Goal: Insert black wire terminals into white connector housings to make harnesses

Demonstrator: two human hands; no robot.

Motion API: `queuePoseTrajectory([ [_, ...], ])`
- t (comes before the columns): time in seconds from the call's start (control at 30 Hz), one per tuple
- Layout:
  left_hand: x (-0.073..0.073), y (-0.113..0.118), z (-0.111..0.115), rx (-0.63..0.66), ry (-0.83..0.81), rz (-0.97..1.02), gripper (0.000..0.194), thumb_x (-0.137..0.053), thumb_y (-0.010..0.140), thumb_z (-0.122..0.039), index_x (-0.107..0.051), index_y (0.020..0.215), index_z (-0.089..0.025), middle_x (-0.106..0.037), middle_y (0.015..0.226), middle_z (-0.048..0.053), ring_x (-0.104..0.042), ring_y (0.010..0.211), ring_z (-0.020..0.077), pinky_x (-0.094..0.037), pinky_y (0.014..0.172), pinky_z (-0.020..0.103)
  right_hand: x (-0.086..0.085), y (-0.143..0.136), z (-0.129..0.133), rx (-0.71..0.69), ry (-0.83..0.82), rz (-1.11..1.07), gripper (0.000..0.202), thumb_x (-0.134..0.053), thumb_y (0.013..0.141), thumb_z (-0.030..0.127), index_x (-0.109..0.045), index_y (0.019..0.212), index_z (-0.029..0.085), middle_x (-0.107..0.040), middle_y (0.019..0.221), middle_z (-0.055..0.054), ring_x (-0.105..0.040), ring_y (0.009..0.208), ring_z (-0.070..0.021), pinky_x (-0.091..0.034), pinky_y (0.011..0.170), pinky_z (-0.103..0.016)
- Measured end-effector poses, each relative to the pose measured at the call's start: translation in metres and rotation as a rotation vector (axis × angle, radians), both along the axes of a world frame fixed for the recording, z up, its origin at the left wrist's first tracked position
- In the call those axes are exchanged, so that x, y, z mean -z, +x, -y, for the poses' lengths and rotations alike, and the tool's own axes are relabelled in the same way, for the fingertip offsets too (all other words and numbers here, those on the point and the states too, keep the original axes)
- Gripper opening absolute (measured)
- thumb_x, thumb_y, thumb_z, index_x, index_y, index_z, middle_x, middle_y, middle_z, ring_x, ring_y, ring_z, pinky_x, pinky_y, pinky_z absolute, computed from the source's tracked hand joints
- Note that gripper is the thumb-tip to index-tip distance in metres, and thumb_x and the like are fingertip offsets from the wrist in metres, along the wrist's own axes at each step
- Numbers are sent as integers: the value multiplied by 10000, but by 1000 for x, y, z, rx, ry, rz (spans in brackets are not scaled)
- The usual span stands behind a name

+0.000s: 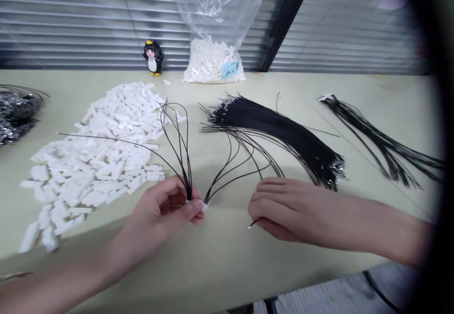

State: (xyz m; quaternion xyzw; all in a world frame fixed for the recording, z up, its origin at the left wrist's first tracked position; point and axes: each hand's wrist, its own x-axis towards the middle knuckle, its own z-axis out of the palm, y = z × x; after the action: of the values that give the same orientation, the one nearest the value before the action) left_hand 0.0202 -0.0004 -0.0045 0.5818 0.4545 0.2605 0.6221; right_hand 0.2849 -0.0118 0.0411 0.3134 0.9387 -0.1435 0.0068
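Between the thumb and fingers of my left hand (170,205) is a small white connector (203,205), with several thin black wires (184,162) rising and looping from it. To the right, my right hand (280,210) is closed around a black wire, whose metal-tipped end (250,226) sticks out below the fingers. Other wires from the connector curve toward this hand. Behind it lies a thick bundle of black wires (276,125) with silvery tips at both ends. A heap of white connectors (120,125) spreads over the table left of and behind my left hand.
A clear bag of white pieces (214,61) stands at the back beside a penguin figurine (153,58). Silvery-tipped wires (16,115) lie at far left. Wires joined to a white connector (372,139) lie at right. The table's front edge (319,283) shows below.
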Motion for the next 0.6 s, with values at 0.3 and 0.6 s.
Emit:
queuePoseTrajectory([
  [0.3,-2,2,0,-11,-12,67,158,-614,835,-284,-547,885,-150,-603,769,4,-625,705,113,-506,676,229,-32,-60,-43,137,-43,-231,143,-443,896,279,-568,850,228,-584,749,79,-483,664,-16,-292,594,-157],
  [0.6,-5,1,1,-35,-83,212,130,-650,807,-225,-550,816,-144,-578,732,-11,-628,677,102,-525,649,208,-25,-59,-46,113,-165,-76,180,-381,912,251,-553,867,224,-556,824,55,-463,736,-38,-283,632,-183],
])
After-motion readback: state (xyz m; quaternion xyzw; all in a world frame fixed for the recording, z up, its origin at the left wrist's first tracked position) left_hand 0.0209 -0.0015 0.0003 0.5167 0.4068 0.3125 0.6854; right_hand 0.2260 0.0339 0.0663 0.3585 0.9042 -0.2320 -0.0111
